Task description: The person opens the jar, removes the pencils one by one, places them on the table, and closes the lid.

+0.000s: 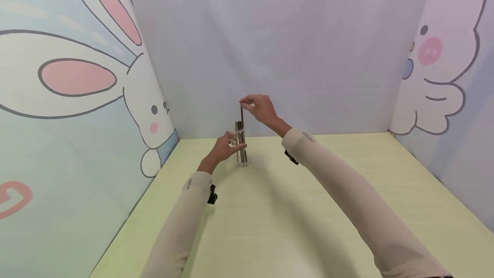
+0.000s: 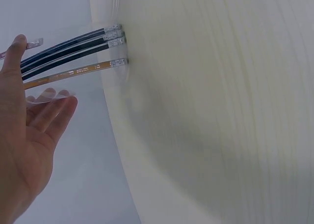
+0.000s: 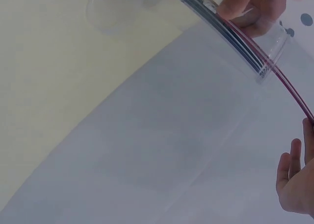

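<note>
Near the back of the table stands a clear cylindrical container (image 1: 244,164) with several pencils inside. My left hand (image 1: 221,148) grips it around its side, thumb in front. Dark pencils (image 2: 73,54) and one yellow pencil (image 2: 73,75) show through its wall in the left wrist view, eraser ends at the bottom. Above the container, my right hand (image 1: 263,108) pinches the top of a dark red pencil (image 1: 242,115). The red pencil's lower part is within the container, its eraser end (image 2: 35,43) raised above the others. The right fingertips are partly cut off in the right wrist view.
A clear round piece like a lid (image 1: 260,161) lies on the table just right of the container. Behind rises a pale grey cloth wall (image 1: 278,55). Side walls carry cartoon prints, with a rabbit (image 1: 143,98) at the left. The pale yellow table (image 1: 247,226) extends toward me.
</note>
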The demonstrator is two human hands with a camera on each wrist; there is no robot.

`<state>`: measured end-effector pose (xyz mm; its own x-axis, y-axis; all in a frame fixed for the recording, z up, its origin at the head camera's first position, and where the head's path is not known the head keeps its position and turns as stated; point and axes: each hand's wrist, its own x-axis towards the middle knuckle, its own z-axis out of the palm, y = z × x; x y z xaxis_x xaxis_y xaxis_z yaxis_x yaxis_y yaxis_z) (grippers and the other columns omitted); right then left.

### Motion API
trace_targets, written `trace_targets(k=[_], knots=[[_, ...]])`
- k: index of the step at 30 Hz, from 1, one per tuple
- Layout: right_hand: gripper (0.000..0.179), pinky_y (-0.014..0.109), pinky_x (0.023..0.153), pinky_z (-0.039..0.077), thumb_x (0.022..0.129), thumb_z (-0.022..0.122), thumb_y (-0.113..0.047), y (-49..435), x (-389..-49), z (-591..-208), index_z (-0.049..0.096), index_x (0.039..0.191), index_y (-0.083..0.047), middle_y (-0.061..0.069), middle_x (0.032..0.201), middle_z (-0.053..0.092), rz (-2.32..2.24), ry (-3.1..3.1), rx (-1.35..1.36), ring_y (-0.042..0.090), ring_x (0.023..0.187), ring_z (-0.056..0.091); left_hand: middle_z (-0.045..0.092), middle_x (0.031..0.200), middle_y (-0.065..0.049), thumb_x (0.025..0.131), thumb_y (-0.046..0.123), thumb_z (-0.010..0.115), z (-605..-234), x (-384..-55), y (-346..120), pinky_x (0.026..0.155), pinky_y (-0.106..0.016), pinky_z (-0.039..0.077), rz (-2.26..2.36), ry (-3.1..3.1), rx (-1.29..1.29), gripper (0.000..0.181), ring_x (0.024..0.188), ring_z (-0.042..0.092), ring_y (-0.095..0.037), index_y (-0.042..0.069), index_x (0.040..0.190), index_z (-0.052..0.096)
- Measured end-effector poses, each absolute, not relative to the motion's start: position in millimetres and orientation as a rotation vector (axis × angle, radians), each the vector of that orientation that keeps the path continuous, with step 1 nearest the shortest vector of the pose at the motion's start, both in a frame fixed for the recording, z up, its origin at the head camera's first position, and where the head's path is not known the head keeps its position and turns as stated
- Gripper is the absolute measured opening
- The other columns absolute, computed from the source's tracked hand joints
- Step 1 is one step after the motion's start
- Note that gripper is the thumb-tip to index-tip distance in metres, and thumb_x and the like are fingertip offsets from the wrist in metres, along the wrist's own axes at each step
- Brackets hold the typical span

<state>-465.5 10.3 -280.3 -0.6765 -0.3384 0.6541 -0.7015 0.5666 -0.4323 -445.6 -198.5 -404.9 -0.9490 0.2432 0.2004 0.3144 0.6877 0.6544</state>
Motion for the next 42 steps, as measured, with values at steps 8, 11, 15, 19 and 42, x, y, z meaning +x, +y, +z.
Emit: trace_targets(k=[8,11,15,19,42], knots=[[0.022,0.04,0.085,0.058,0.103,0.069,-0.022,12,-467,-260,0.078,0.119,-0.011,0.006,0.115,0.078,0.935,-2.27,0.8,0.02,0.101,0.074,0.059,0.135,-0.022,0.096,0.048,0.074,-405,-442,-202,0.102,-0.05,0.052,-1.123,-2.803,-0.477,0.073,0.123,0.06,-0.035,-0.002,0.14,0.045],[0.022,0.04,0.088,0.058,0.103,0.069,-0.021,11,-464,-253,0.078,0.119,-0.01,0.006,0.114,0.078,0.941,-2.252,0.792,0.021,0.103,0.073,0.059,0.136,-0.023,0.096,0.048,0.074,-403,-440,-202,0.102,-0.05,0.051,-1.124,-2.8,-0.479,0.075,0.123,0.06,-0.035,-0.003,0.141,0.044],[0.021,0.041,0.09,0.057,0.102,0.07,-0.019,10,-460,-244,0.078,0.119,-0.01,0.007,0.114,0.078,0.964,-2.217,0.788,0.022,0.103,0.073,0.06,0.135,-0.022,0.096,0.048,0.074,-403,-439,-202,0.102,-0.05,0.051,-1.12,-2.793,-0.483,0.074,0.123,0.06,-0.035,-0.003,0.14,0.044],[0.02,0.04,0.087,0.057,0.102,0.07,-0.02,9,-460,-236,0.078,0.118,-0.011,0.006,0.114,0.078,0.999,-2.19,0.763,0.021,0.103,0.073,0.06,0.133,-0.021,0.096,0.048,0.074,-405,-439,-202,0.101,-0.049,0.052,-1.115,-2.786,-0.49,0.071,0.122,0.061,-0.035,-0.001,0.139,0.046],[0.023,0.037,0.091,0.057,0.103,0.069,-0.022,31,-459,-212,0.078,0.121,-0.01,0.007,0.116,0.077,1.076,-2.109,0.678,0.02,0.106,0.072,0.06,0.133,-0.024,0.096,0.045,0.075,-405,-439,-201,0.1,-0.049,0.053,-1.129,-2.772,-0.511,0.069,0.122,0.061,-0.036,-0.001,0.138,0.046]])
